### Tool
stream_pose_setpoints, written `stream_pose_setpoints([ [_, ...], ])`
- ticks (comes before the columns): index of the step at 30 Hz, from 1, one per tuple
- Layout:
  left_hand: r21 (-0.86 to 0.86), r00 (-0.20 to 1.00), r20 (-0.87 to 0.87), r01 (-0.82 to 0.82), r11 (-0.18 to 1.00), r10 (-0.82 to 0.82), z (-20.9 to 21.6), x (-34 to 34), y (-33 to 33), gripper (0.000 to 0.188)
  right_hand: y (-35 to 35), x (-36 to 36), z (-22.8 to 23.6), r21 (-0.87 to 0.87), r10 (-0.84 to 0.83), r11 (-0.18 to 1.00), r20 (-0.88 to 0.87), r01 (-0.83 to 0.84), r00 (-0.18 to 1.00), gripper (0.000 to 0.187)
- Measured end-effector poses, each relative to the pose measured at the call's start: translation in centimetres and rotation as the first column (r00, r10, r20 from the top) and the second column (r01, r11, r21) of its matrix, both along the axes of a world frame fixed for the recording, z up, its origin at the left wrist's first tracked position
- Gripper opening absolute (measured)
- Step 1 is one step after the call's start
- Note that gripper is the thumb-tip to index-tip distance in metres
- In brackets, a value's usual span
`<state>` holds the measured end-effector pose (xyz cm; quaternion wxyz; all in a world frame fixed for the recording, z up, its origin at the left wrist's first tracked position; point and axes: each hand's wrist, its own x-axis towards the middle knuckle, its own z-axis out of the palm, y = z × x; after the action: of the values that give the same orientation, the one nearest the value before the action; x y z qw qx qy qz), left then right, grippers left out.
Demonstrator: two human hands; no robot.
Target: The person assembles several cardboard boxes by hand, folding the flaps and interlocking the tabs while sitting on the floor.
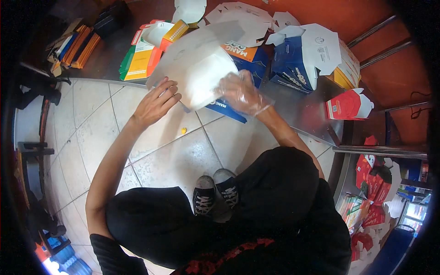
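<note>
A white-lined cardboard food box (199,75) is held up in front of me with its pale flaps spread and smeared by motion. My left hand (158,101) is bare, its fingers bent against the box's near left edge. On the right side, my right hand (243,93), in a clear plastic glove, closes on the box's edge. Part of a blue box panel (227,110) shows below the right hand; whether it belongs to the held box I cannot tell. Just behind stands a blue and orange box (250,57).
Along the dark metal table (316,112) stand a blue box (293,64), a red box (350,104) and a yellow, green and red carton (142,55). Folded cardboard (75,46) is stacked at the far left. A small yellow scrap (184,130) lies on the tiled floor (167,156).
</note>
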<state>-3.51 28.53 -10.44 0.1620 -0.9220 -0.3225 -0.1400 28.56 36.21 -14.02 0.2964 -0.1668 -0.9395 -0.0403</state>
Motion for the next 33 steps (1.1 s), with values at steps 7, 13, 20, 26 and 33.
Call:
stream_pose_setpoints([
  [7,0.384,0.881,0.339,0.189,0.904,-0.329,3.9,3.5,0.2,0.06,-5.1,6.9,4.3,0.026,-0.336,0.941,-0.057,0.338,0.94,0.026],
  [13,-0.55,0.758,0.52,-0.055,0.834,0.393,1.9,5.6,0.1,0.082,-2.7,17.6,6.9,-0.614,-0.781,0.589,-0.6,0.525,0.175,0.043],
  [20,-0.511,0.948,-0.037,-0.29,0.809,0.316,-4.4,2.6,0.7,0.074,1.4,18.1,5.8,-0.593,-0.875,0.462,-0.186,0.659,0.446,0.071],
  [26,-0.342,0.925,-0.269,-0.352,0.872,0.268,-4.9,2.3,1.7,0.06,1.5,20.9,2.5,-0.624,-0.826,0.292,0.218,0.725,0.52,0.074],
  [33,-0.241,0.946,-0.28,-0.233,0.942,0.162,-6.3,0.5,0.9,0.061,0.7,20.2,3.9,-0.425,-0.811,0.409,0.236,0.807,0.535,0.053],
])
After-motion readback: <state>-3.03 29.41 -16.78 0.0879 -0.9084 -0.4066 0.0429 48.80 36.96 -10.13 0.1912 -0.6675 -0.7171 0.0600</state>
